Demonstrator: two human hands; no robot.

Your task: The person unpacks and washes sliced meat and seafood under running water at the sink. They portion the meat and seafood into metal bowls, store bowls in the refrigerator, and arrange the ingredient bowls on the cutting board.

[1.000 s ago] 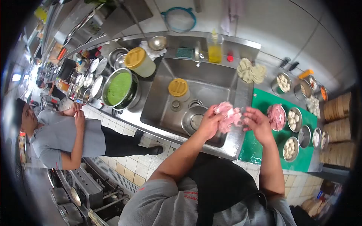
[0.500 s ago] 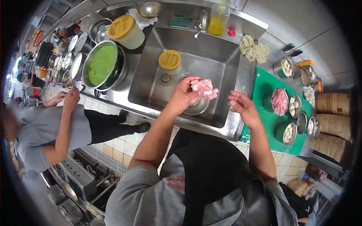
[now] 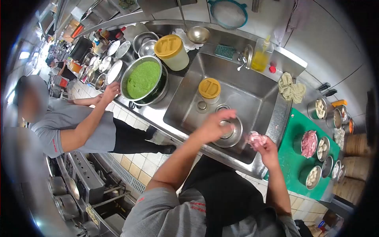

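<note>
My right hand [image 3: 269, 153] grips a small bunch of raw pink meat [image 3: 256, 139] above the sink's right front corner. Over the front part of the sink is my left hand [image 3: 218, 125], somewhat blurred, its fingers apart and nothing in them. Below it a round metal bowl [image 3: 236, 139] sits in the steel sink [image 3: 246, 81], partly hidden by the hand. A small tub with a yellow lid [image 3: 209, 87] stands in the basin behind it. On the green cutting board [image 3: 290, 158], a metal container holds more raw meat [image 3: 309, 143].
Metal containers with white pieces [image 3: 313, 177] share the board. Left of the sink are a bowl of green paste [image 3: 143, 79] and a yellow-lidded tub [image 3: 170, 49]. A co-worker in a grey shirt [image 3: 87, 128] stands at left. A cloth [image 3: 291, 87] lies on the sink's right edge.
The meat has passed from my left hand to my right hand. My left hand has let go and its fingers have opened. The camera view has shifted, moving the scene right and down.
</note>
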